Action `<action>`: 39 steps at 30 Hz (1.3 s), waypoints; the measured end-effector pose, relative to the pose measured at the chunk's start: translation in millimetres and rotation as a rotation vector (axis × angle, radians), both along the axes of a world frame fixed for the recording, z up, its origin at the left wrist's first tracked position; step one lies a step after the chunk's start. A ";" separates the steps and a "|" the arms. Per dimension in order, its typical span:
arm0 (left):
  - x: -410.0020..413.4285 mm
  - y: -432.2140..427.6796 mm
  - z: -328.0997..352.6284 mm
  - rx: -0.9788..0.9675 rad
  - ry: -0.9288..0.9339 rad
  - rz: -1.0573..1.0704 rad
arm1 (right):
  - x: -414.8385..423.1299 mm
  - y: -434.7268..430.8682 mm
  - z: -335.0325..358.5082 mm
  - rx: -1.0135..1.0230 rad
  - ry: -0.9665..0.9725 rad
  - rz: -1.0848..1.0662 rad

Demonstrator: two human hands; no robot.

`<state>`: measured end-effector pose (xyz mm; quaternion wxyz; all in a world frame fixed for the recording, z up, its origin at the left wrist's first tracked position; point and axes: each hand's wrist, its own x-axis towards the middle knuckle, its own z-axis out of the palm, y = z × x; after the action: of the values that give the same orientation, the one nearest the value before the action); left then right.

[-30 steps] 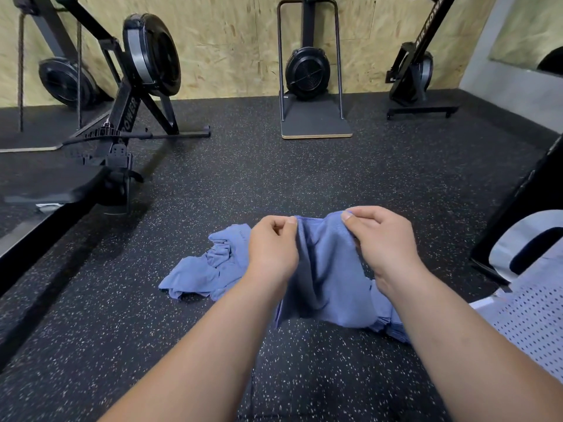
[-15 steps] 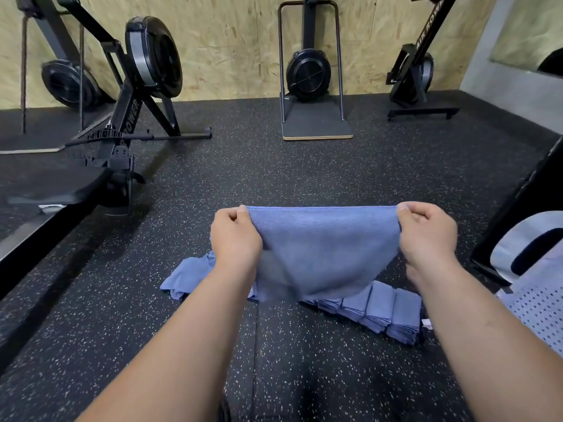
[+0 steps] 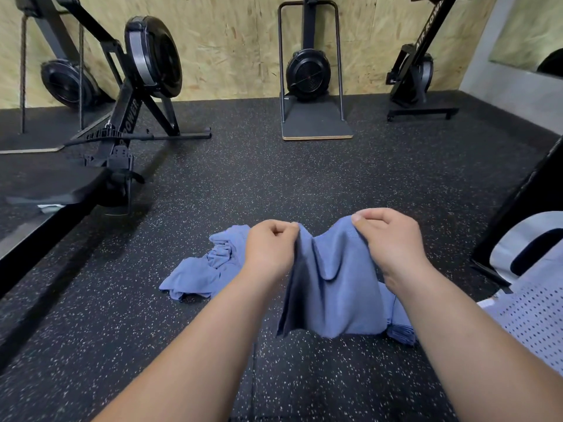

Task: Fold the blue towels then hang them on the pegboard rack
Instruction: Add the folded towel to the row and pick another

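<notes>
Blue towel [image 3: 335, 287] hangs slack between left hand [image 3: 269, 249] and right hand [image 3: 393, 239], each pinching a top corner above crumpled towels [image 3: 204, 269].

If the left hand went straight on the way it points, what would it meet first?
Probably only bare rubber floor; the left hand, pinching the blue towel, aims toward the far machine's platform, depth unclear.
</notes>
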<state>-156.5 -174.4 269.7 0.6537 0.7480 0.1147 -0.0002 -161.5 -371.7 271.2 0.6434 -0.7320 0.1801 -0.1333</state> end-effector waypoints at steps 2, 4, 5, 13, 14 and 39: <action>-1.9 -8.4 -1.4 -0.006 -0.043 -0.038 | -3.3 10.6 0.3 -0.041 -0.032 0.067; -4.6 -15.6 -2.2 -0.009 -0.086 -0.062 | -6.3 19.5 -0.6 -0.096 -0.071 0.115; -5.7 -17.4 -2.8 0.004 -0.106 -0.072 | -7.7 23.0 -1.0 -0.125 -0.087 0.131; -10.0 -18.1 -1.8 0.056 -0.166 -0.065 | -13.6 33.6 0.3 -0.211 -0.136 0.168; -10.2 -17.7 -1.5 0.059 -0.165 -0.063 | -14.4 34.4 0.1 -0.227 -0.142 0.172; -0.4 25.7 -5.5 0.640 -0.249 -0.387 | -12.0 -3.2 10.7 -0.362 -0.243 0.263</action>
<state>-156.8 -148.7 264.2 0.3844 0.9160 -0.1147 0.0030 -173.5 -374.9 281.9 0.5307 -0.8309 -0.0221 -0.1655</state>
